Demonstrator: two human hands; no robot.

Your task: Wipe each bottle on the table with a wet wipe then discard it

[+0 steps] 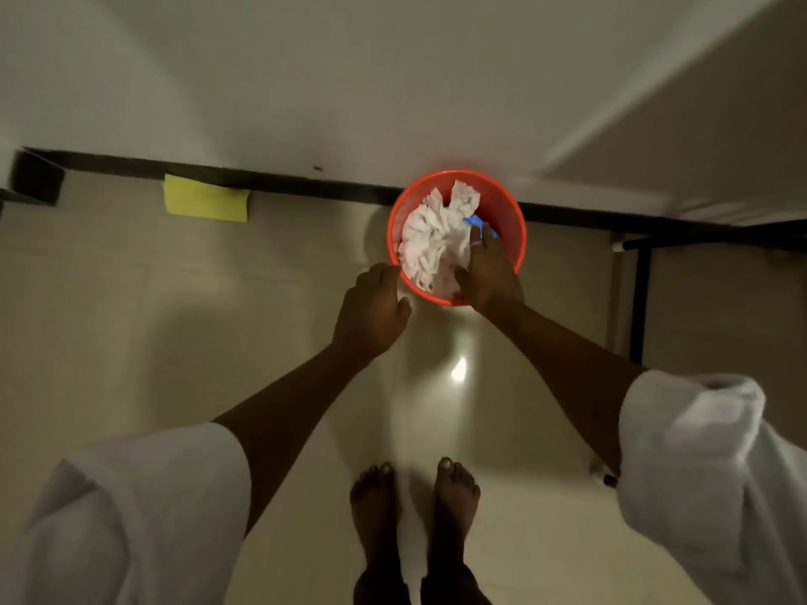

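My right hand (488,272) presses flat, fingers spread, on white wipes (430,242) in the orange bin (511,211), my left grip (375,312) loosely curled, empty, nearby.

I see the bin (515,211) standing on the floor against the wall's skirting (279,185). Crumpled wipes (430,238) lie inside the bin. My right hand (489,277) reaches into the bin at its near side; my left hand (373,312) sits just left of the bin's rim. A pad (205,203) lies well left of the bin.
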